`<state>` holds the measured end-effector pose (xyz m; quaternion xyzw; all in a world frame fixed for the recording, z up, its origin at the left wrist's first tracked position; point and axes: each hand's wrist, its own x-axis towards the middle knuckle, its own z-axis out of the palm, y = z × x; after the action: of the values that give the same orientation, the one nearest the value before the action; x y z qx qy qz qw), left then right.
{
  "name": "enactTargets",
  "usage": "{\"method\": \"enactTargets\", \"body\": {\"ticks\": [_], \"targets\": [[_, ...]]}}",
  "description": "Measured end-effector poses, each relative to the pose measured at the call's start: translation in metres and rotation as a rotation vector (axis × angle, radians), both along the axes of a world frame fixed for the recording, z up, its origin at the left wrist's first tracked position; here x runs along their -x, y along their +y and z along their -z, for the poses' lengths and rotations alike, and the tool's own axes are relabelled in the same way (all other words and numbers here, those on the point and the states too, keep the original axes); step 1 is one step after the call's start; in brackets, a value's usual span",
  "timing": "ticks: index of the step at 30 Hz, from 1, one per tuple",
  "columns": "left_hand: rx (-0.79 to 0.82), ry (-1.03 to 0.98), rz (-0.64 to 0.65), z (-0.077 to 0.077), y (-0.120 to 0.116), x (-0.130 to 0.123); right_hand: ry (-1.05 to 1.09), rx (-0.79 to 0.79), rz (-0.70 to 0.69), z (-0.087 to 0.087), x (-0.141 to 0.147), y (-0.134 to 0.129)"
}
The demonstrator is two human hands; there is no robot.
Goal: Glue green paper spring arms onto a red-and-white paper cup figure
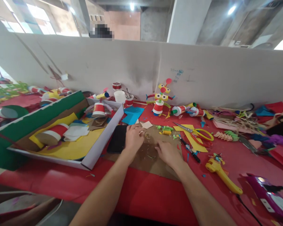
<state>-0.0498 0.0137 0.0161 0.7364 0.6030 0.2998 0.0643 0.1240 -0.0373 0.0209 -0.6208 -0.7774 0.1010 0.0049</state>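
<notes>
Left hand, right hand: grip states indeterminable. Flat brown cardboard sheet beneath both, presumably shielding the smooth red table covering.

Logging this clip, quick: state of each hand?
Left hand: fingers bent; whether it holds anything can't be told.
Right hand: partly curled; grip can't be told.

Craft workspace, paper-strewn table, bare concrete
</notes>
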Motion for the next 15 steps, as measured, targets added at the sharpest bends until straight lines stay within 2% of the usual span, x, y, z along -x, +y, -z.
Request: {"method": "enactTargets", "body": {"ticks": [3, 8, 12, 15], "targets": [[0.132, 0.103, -0.144, -0.009, 0.017, 0.016, 0.005, 0.006, 0.003, 0.000, 0.000, 0.000], [0.224, 0.208, -0.282, -0.022, 0.055, 0.034, 0.015, 0.008, 0.005, 0.000, -0.001, -0.001], [0.330, 0.258, -0.328, -0.021, 0.078, 0.038, 0.025, 0.015, -0.009, 0.001, -0.002, 0.001], [0.394, 0.269, -0.338, -0.021, 0.086, 0.036, 0.030, 0.019, -0.016, 0.002, -0.003, 0.002]]}}
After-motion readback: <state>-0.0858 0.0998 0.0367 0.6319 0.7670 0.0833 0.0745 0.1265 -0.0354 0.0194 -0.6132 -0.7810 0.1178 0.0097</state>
